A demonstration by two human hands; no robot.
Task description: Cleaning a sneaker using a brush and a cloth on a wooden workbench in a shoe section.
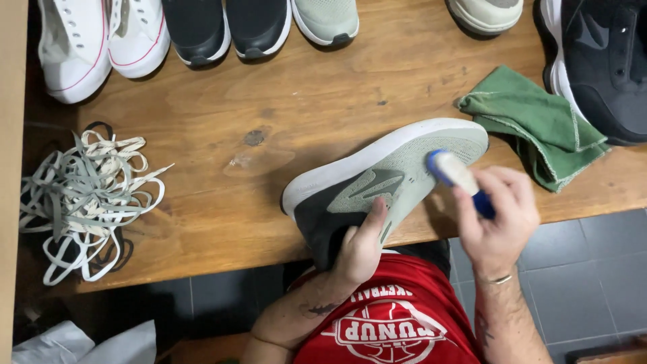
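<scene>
Even overhead light, soft shadows, motion blur on right hand [497,219]

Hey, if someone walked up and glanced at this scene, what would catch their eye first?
Most likely the pale green and grey sneaker tipped on its side at the table's front edge, the left hand gripping its heel while the right hand presses a blue and white brush to the toe. Next, the tangle of laces at the left, and the crumpled green cloth to the right.

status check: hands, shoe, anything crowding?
Left hand grips grey-green sneaker at heel end, tipped on its side. Right hand holds blue-and-white brush at toe. Green cloth lies close beside toe.
</scene>
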